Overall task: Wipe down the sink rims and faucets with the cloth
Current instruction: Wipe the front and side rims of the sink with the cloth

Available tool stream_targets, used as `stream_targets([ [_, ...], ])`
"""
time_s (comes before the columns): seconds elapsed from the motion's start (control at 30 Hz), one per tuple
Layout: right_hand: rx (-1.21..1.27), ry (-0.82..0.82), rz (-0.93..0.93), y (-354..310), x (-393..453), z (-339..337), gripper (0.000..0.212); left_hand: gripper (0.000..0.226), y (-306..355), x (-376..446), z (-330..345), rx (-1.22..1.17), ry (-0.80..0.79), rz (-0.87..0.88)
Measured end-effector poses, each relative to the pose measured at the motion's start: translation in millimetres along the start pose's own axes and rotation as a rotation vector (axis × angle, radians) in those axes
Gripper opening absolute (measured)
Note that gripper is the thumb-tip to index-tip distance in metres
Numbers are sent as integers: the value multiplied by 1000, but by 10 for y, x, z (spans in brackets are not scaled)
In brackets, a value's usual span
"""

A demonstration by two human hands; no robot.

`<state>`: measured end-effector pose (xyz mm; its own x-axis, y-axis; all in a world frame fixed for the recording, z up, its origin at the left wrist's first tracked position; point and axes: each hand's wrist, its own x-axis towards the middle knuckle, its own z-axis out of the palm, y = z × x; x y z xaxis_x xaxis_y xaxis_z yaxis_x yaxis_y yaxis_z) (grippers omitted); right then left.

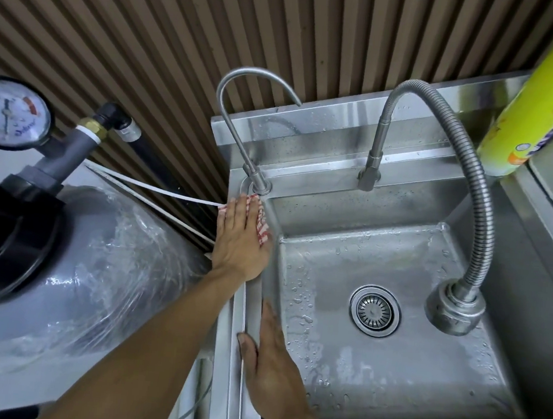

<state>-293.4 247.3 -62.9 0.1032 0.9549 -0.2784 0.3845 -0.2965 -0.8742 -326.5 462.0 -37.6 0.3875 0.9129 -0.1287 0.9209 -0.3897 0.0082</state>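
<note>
A stainless sink has a wet basin (397, 270), and its narrow left rim (247, 302) runs toward me. My left hand (239, 239) lies flat with straight fingers on the far part of that rim. It presses a red-and-white checked cloth (263, 225), which peeks out beside and ahead of the fingers. The fingertips are just short of the base of a thin gooseneck faucet (225, 104). My right hand (268, 362) rests flat on the near part of the same rim, holding nothing. A flexible ribbed faucet (479, 207) arches over the basin to the right.
A grey pressure tank (80, 259) wrapped in plastic, with a gauge (9, 112), stands close to the left of the sink. White tubes (156, 189) run from it toward the rim. A yellow-green bottle (539, 92) stands at the back right. The drain strainer (375, 311) sits mid-basin.
</note>
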Motion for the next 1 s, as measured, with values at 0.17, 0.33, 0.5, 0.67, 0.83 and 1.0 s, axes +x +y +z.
stream_targets([
  [0.17, 10, 18, 5, -2, -4, 26, 67, 89, -39, 31, -35, -17, 4, 42],
  [0.33, 11, 21, 13, 16, -25, 36, 68, 70, -58, -154, 12, -184, 107, 69],
  [0.5, 30, -2, 41, -41, -22, -14, 66, 69, 9, -111, -24, -383, 188, 18],
  [0.67, 109, -12, 85, -16, -21, -7, 65, 66, 118, 197, -111, -300, 137, 88],
  [0.83, 215, -34, 164, -24, -16, 22, 61, 80, 35, 138, -9, -51, 34, 187],
  [1.0, 304, -65, 243, -55, -19, -53, 67, 103, 7, -14, -56, -77, -54, 188],
])
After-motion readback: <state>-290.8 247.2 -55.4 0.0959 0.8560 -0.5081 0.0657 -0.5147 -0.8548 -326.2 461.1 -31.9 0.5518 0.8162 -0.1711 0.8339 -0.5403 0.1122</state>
